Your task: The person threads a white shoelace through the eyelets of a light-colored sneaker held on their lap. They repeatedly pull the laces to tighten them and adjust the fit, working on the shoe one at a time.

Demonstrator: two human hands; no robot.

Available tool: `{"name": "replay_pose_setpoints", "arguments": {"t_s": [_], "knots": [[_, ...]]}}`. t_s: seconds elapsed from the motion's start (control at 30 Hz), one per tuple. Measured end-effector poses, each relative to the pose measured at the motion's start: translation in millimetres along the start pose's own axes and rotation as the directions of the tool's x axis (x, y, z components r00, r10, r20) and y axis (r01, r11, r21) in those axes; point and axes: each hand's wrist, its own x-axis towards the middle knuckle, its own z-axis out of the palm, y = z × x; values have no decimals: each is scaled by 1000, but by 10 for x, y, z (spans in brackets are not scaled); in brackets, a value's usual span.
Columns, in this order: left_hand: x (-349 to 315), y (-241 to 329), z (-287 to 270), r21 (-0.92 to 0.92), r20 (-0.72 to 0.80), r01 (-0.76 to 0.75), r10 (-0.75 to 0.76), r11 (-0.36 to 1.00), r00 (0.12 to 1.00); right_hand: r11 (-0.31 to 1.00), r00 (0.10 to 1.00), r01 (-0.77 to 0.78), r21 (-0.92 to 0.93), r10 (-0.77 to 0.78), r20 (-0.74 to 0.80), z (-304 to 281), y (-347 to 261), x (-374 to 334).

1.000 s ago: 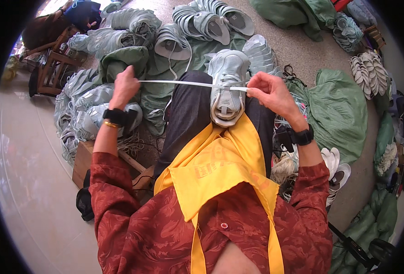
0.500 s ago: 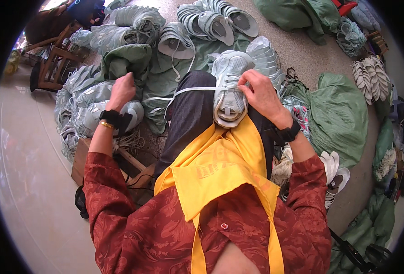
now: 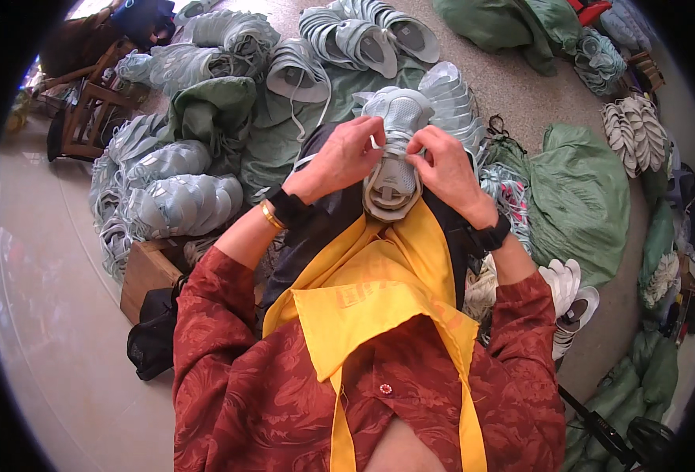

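Note:
A pale grey-blue sneaker upper [image 3: 395, 177] lies across my lap, its heel opening toward me and its mesh toe pointing away. White lacing crosses its tongue. At the left edge of the lacing my left hand [image 3: 347, 157] is closed, with a bit of white shoelace [image 3: 376, 142] showing at its pinched thumb and fingertips. My right hand [image 3: 448, 169] pinches at the right eyelet row, seemingly on the lace too; its fingertips partly hide it. Beneath the upper are my dark trousers and a yellow apron [image 3: 379, 303].
Stacks of pale shoe uppers [image 3: 186, 206] lie at left, beside a wooden box [image 3: 149, 275]. More nested uppers [image 3: 347, 43] sit ahead on green cloth. A green sack [image 3: 579, 204] bulges at right, near white shoe parts [image 3: 634, 134]. A wooden chair [image 3: 92, 118] stands far left.
My left hand has moved right, from above the stacked uppers to the sneaker upper. The lace that stretched left over my thigh is now mostly hidden. My right hand has stayed near the eyelets.

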Motion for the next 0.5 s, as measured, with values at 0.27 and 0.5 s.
{"name": "replay_pose_setpoints", "arguments": {"t_s": [0.27,0.5], "knots": [[55,123,30,-380,253,193,-99,905,962,795,943,-330,510,305,135,-390,-341,-47],[76,228,-539,-600,178,169,-75,782,981,695,884,-459,554,421,204,-852,-146,-418]]}}
